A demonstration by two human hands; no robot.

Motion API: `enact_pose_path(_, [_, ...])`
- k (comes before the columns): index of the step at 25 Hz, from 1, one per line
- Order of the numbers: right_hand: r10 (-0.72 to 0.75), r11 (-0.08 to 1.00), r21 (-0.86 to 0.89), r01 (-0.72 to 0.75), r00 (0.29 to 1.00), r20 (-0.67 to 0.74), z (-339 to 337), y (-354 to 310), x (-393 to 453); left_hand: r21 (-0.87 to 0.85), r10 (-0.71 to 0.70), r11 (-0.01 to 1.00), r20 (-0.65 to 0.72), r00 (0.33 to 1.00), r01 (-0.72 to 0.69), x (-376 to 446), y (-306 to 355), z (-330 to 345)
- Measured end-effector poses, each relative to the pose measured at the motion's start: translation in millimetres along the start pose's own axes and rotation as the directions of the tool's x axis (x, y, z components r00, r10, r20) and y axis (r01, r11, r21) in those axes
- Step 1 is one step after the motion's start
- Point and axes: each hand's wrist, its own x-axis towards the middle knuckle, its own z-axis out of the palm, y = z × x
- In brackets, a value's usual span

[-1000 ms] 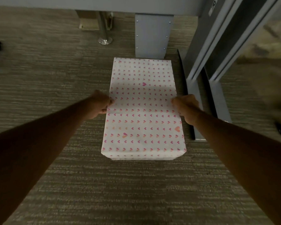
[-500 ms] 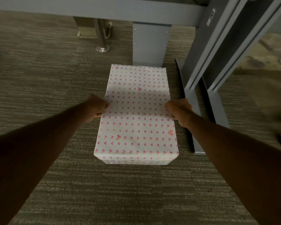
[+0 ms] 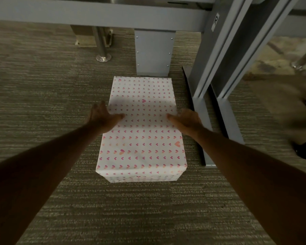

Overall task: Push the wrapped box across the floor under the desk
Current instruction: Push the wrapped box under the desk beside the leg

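Observation:
The wrapped box (image 3: 141, 138), white paper with small pink and orange hearts, lies on the carpet with its far end almost touching a grey desk column (image 3: 153, 52). My left hand (image 3: 102, 116) is at the box's left edge, fingers spread, thumb lying on the top. My right hand (image 3: 187, 121) is at the right edge, also with fingers apart and thumb on top. Neither hand is closed around the box. The grey desk crossbar (image 3: 95, 15) runs across the top of the view.
A slanted grey desk leg (image 3: 224, 59) with a long floor foot (image 3: 207, 138) stands just right of the box. A chrome pole with a round base (image 3: 103, 57) is at the back left, a cardboard box (image 3: 83, 36) behind it. Black chair feet (image 3: 304, 151) lie far right.
Both hands have loosened from gripping the box's sides to spread fingers with thumbs on top. The view has tilted up a little, showing more of the desk frame.

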Motion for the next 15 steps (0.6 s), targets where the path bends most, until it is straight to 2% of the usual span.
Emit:
enact_pose_path(2, [-0.131,0.961,-0.251,0.111,0.989,-0.063,-3,0,-4,0.273,0.246,0.939,-0.105,0.963,-0.21,-1,0,-1])
enact_pose_path(3, [-0.195,0.929,-0.337,0.153,0.976,-0.094,-5,-1,-4,0.35,0.332,0.896,-0.126,0.935,-0.271,-2,2,-3])
enact_pose_path(6, [-0.336,0.854,-0.462,0.239,0.932,-0.139,-13,-5,-9,0.447,0.462,0.819,-0.146,0.875,-0.358,-7,8,-9])
enact_pose_path(10, [-0.386,0.785,-0.556,0.273,0.917,-0.096,-16,-11,-13,0.469,0.552,0.765,-0.123,0.825,-0.442,-16,18,-16])
enact_pose_path(15, [-0.393,0.768,-0.584,0.263,0.914,-0.105,-19,-20,-19,0.489,0.555,0.754,-0.118,0.823,-0.438,-23,22,-21])
